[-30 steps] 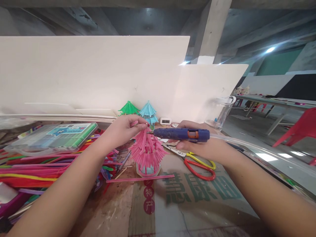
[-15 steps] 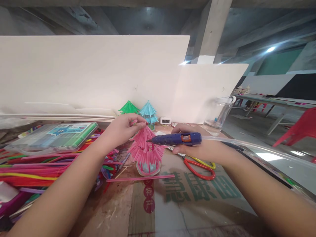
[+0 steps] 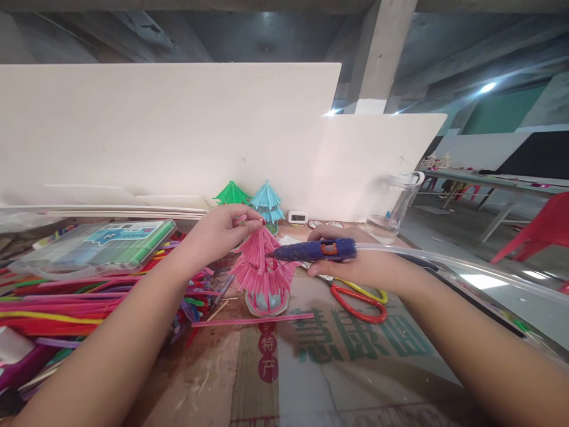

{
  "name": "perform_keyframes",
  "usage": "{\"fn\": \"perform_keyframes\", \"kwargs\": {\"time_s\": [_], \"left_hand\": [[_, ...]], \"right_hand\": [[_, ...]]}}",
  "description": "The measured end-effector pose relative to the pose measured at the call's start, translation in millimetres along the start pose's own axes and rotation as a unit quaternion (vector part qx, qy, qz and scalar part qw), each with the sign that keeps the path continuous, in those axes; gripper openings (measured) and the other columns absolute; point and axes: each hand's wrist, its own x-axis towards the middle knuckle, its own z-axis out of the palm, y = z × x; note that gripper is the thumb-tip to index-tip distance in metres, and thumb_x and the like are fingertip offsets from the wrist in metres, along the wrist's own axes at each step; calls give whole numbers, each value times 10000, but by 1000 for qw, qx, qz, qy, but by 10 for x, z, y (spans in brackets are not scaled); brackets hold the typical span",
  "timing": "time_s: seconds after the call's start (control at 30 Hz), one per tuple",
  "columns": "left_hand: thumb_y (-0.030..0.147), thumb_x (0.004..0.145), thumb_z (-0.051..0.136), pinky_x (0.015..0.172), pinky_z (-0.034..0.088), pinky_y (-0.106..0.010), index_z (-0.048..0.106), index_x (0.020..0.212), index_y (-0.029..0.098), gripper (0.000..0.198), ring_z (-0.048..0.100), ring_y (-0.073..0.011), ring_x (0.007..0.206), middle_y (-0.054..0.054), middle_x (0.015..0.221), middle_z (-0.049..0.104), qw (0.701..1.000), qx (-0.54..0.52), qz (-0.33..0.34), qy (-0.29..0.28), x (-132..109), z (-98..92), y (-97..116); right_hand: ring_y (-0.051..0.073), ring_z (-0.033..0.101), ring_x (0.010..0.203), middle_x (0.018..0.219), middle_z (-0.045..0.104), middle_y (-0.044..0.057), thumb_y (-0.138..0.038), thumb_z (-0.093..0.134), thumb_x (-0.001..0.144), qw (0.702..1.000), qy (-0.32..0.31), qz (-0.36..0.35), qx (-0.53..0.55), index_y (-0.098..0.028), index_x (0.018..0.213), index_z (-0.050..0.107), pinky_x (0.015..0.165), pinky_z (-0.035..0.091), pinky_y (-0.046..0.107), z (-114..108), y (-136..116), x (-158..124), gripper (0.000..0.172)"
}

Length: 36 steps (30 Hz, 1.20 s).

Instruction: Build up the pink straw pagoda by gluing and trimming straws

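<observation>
A small pink pagoda model point(image 3: 265, 276) with two tiers of fringed roof stands on the cardboard-covered table. My left hand point(image 3: 231, 231) pinches the tip of its upper roof. In my right hand point(image 3: 340, 255) is a blue hot glue gun point(image 3: 315, 250), held level, with its nozzle at the right side of the upper roof; a clear glue stick trails out of its back end. Whether the nozzle touches the roof I cannot tell. A pink pipe cleaner point(image 3: 253, 320) lies across the table in front of the model. Scissors point(image 3: 359, 302) with red and yellow handles lie beneath my right hand.
Left of the model are heaped colourful pipe cleaners point(image 3: 57, 302) with a clear plastic marker case point(image 3: 93, 246) on top. Behind stand a green pagoda point(image 3: 232, 193), a light blue pagoda point(image 3: 268, 204) and a small digital clock point(image 3: 297, 217). A clear jug point(image 3: 391, 204) stands back right.
The glue gun has shifted slightly left in my right hand's grip, and its orange trigger area looks different. My left hand stays on the roof tip.
</observation>
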Motion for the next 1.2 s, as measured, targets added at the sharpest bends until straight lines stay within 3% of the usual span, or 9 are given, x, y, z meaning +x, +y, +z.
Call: {"fn": "perform_keyframes", "kwargs": {"time_s": [0.4,1.2], "left_hand": [[418,790,532,520,307,-228,703,863,171,309,422,-114,540,23,595,537,1000,-7,-4,2,7,-2,23],[415,803,528,520,297,-232,701,875,179,301,408,-110,541,21,637,559,1000,-10,-2,-2,4,-5,9]], "right_hand": [[123,515,601,675,595,-31,-482,675,741,999,-17,30,2,-213,891,626,574,363,232,-16,-12,-9,312],[125,538,601,692,624,-33,-464,683,740,999,-23,26,1,-224,901,625,578,374,228,-16,18,-18,295]]}}
